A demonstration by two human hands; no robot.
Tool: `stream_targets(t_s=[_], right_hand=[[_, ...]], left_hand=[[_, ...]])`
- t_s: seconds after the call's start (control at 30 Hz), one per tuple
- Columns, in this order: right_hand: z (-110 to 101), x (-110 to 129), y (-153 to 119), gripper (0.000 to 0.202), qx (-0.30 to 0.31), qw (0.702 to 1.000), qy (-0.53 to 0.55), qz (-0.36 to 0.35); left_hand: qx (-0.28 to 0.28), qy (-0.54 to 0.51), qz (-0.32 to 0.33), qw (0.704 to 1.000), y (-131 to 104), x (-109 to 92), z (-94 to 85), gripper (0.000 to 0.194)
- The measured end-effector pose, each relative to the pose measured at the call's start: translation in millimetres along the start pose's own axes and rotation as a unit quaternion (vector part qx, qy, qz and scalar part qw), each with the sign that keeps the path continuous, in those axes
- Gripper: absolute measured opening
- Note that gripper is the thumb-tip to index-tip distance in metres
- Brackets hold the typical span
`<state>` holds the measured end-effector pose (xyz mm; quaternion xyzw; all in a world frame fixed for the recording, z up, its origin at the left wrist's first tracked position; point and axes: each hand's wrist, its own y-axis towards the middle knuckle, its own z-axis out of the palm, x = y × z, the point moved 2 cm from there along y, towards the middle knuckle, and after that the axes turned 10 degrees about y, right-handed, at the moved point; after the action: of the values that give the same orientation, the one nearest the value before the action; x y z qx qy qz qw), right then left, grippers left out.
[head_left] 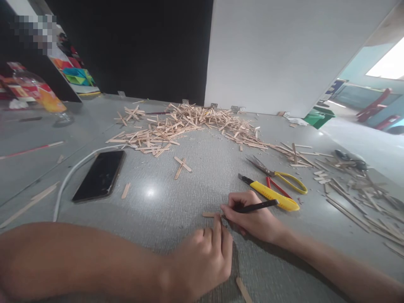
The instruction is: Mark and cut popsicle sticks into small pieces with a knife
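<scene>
A short wooden stick (208,214) lies on the grey table between my two hands. My left hand (208,256) presses it down with the fingertips, the fingers held together. Closed around a black pen (257,206), my right hand (249,214) rests at the stick's right end, where the pen tip is hidden by the fingers. Just beyond the right hand are a yellow box cutter (274,195) and scissors (292,182) with yellow and red handles. Another stick (243,289) lies near the front edge of the view.
A heap of wooden sticks (189,122) spreads along the back panels. Crossed sticks (182,167) lie nearer. At left are a phone (100,174), a white cable (65,181) and a bottle (47,94). Loose strips (350,214) cover the right side. A person is at far left.
</scene>
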<state>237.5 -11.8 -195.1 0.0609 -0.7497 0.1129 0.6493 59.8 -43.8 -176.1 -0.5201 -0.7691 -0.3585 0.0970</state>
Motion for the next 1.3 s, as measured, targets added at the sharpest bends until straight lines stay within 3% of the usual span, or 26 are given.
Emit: stream_targets(t_s=[1.3], right_hand=[[1.2,7.9,-0.3,0.040,-0.009,1.000,-0.028,-0.001]], left_hand=[[0.006,0.013,0.002,1.000,-1.7,-3.0,1.4,0.029]])
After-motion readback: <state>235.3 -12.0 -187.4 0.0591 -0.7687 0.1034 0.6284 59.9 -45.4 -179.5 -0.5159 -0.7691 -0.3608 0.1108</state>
